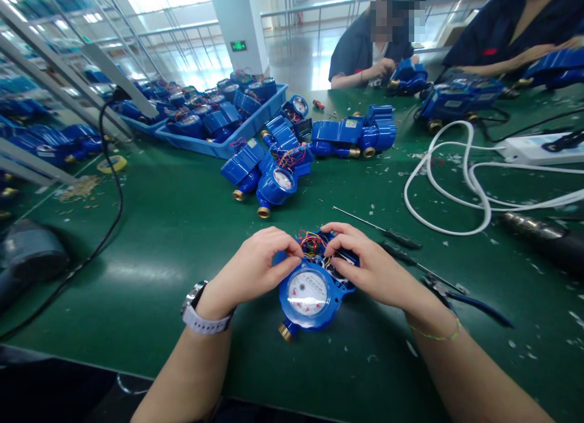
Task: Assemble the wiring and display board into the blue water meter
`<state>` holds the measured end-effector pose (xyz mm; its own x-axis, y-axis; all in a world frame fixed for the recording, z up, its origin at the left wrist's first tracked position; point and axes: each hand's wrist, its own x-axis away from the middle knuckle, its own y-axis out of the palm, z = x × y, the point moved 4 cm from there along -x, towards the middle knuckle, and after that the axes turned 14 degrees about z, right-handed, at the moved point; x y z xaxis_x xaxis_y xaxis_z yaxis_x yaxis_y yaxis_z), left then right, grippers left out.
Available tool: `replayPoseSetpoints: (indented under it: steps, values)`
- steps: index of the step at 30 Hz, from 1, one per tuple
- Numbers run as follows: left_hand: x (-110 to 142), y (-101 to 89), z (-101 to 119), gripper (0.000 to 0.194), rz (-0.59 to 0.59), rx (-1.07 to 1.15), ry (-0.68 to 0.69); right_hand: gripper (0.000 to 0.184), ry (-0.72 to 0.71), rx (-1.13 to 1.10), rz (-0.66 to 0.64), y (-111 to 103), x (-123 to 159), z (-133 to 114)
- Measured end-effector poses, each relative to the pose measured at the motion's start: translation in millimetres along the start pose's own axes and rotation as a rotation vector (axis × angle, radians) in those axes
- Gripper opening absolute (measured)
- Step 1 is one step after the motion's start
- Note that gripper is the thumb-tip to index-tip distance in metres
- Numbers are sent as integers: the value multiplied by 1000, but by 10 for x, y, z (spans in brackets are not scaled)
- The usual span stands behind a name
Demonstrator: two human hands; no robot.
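Note:
A blue water meter [310, 301] with a white dial and a brass fitting lies on the green table [173, 228] right before me. Its open top shows a tangle of coloured wires [312, 241]. My left hand [255, 266], a watch on its wrist, grips the meter's left side with curled fingers. My right hand [365, 262] holds the right side, fingertips pinched at the wires. Both hands touch the meter.
A pile of blue meters [283, 161] lies beyond, with a blue tray [228, 115] of several more at the back left. Screwdrivers [392, 237] and pliers [460, 295] rest to my right beside a white cable [474, 192]. Two people work across the table.

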<state>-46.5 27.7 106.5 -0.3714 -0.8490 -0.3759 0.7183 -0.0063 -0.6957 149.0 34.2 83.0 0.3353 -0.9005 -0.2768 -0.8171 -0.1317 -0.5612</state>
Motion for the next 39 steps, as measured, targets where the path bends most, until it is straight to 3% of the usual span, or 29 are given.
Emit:
replayPoseSetpoints:
  steps: [6,12,39]
  values:
    - [243,188,10,6,220,178,-11,14,-14,-13,11,-8,1,-2]
    - [368,390,-87,6,443,403,-131,13,-9,-44,41,-32,111,8]
    - [418,524,-205,8,407,571,-248,12,-44,-83,142,-14,129,28]
